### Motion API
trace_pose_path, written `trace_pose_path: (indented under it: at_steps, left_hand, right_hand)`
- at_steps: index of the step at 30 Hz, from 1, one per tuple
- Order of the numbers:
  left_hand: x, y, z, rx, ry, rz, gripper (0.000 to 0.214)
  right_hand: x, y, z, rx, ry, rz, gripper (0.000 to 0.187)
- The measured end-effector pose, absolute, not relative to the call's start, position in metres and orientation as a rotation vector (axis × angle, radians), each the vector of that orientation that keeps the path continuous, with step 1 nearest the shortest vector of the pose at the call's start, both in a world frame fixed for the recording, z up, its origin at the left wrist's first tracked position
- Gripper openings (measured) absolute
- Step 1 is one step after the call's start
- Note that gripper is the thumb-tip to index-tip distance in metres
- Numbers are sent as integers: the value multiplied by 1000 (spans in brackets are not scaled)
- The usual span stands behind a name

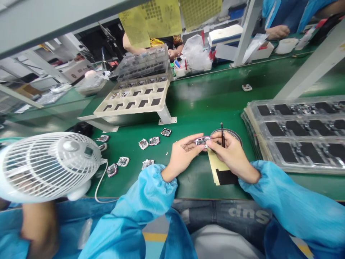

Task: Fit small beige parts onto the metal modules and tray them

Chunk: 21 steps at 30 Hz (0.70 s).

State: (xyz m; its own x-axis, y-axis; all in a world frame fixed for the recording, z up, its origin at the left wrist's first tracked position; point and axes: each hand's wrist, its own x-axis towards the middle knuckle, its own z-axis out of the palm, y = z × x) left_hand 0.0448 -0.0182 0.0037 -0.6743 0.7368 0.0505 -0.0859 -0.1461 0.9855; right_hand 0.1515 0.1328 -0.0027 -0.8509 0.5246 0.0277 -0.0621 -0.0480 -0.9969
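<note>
My left hand (pixel 184 153) and my right hand (pixel 229 153) meet over the green bench, both pinching one small square metal-framed part (pixel 203 141) between their fingertips. The right hand also holds thin dark tweezers (pixel 222 133) upright between its fingers. Under the right wrist lies a yellowish sheet with a black patch (pixel 222 172). Behind the hands sits a round dark disc (pixel 228 133). Both arms wear blue sleeves.
Several loose small parts (pixel 148 141) lie on the green mat (pixel 205 100) to the left. A white fan (pixel 51 163) stands at the near left. A raised beige tray (pixel 134 99) is behind; clear trays (pixel 299 129) are stacked right. Other people's hands (pixel 277 31) work at the far side.
</note>
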Motion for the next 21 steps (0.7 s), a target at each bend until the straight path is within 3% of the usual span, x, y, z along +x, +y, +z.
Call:
trace_pose_path:
  at_steps: [12,21]
  left_hand:
    - [47,-17,2,756,1548,1877,37]
    - [52,-13,4,778,1680,1824,32]
  right_hand:
    - [153,135,2,-328,-2029,1949,26]
    - [153,134,2,-387,-2038,1839,28]
